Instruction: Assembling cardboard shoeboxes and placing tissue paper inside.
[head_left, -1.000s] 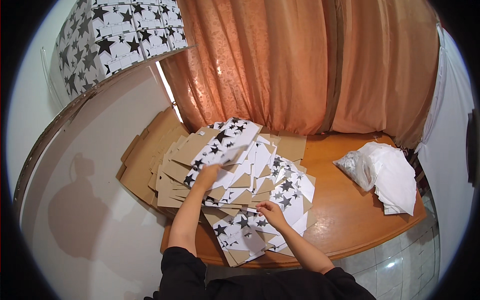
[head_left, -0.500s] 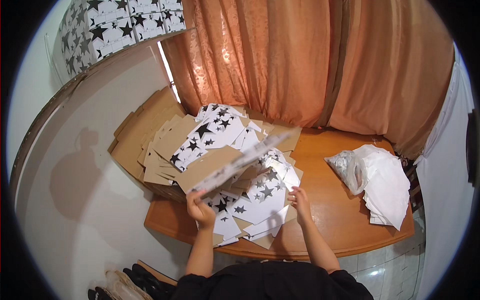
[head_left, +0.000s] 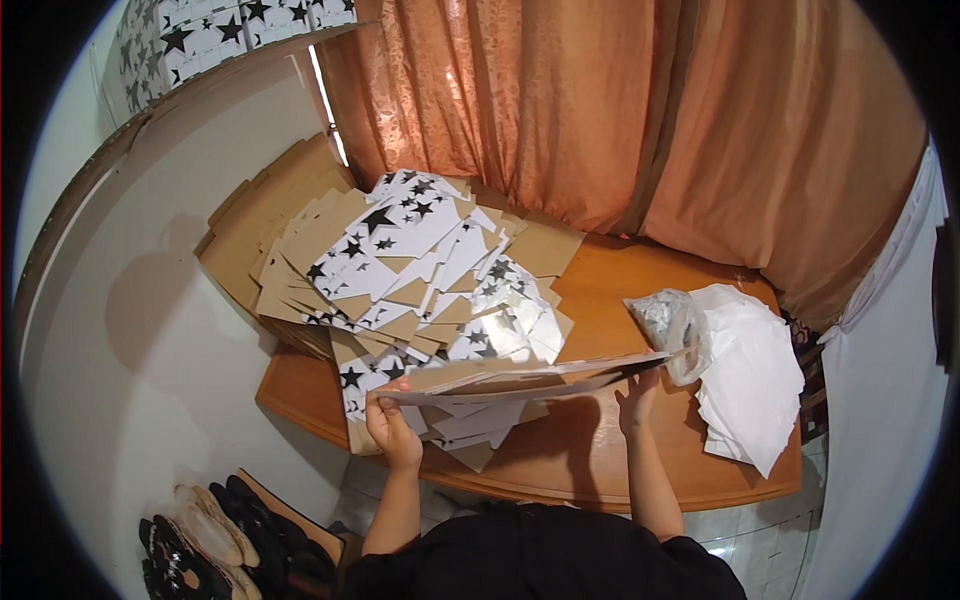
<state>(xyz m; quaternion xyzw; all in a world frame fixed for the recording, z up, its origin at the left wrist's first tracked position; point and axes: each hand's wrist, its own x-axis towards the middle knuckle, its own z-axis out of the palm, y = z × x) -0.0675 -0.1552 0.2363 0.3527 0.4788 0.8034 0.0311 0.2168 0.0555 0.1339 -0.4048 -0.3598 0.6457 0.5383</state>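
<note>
A flat, unfolded cardboard box (head_left: 525, 381) stretches almost level across in front of me, above the near part of the table. Brown board and a pale printed side both show on it, and it looks layered. My left hand (head_left: 395, 430) is closed on its left end, thumb over the edge. At the right end, my right hand (head_left: 637, 408) grips the board, its fingers partly hidden behind it. Beyond lies a loose heap of flat cardboard pieces (head_left: 400, 235), some brown, others white with black stars.
The heap spreads over the left half of the wooden table (head_left: 600, 290). On the right lie a clear plastic bag (head_left: 668, 325) and a stack of white sheets (head_left: 750, 380). Star-patterned boxes (head_left: 225, 40) sit on a shelf at upper left. Shoes (head_left: 225, 540) stand low left.
The cardboard box has swung from a steep slant to nearly level and come closer to me. My right hand, free before, now holds its right end.
</note>
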